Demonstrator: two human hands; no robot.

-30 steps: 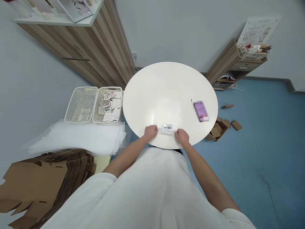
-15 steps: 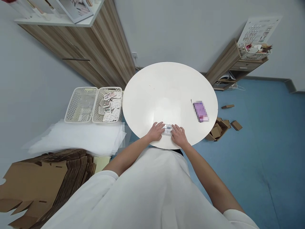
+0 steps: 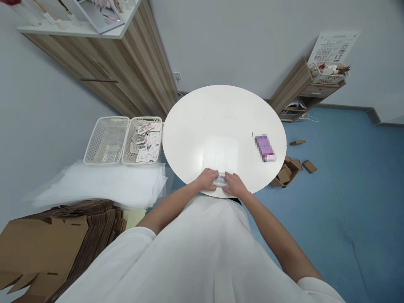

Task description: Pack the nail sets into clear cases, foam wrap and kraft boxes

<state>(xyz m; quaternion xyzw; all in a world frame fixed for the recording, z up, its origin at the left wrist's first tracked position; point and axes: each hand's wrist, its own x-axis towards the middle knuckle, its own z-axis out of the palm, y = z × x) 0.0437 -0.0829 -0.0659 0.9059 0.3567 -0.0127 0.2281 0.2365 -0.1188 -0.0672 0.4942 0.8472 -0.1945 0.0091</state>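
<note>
Clear case (image 3: 220, 181) | near table's (image 3: 189, 134) near edge, centred | left hand (image 3: 207, 179): partly closed, gripping left end | right hand (image 3: 235, 184): partly closed, gripping right end | best handled with light, even pressure, kept level

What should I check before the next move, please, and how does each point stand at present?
1. Left hand at the left end of the small clear packet: ok.
2. Right hand at its right end: ok.
3. Packet well back from the near edge of the white table: not ok, it is close to that edge.
4. Purple item clear of both hands: ok, it lies apart, off to the right.
5. Packet's ends neatly closed: cannot tell, fingers cover them.
6. Translucent sheets at hand on the left: ok, stacked below the baskets in view.
</note>
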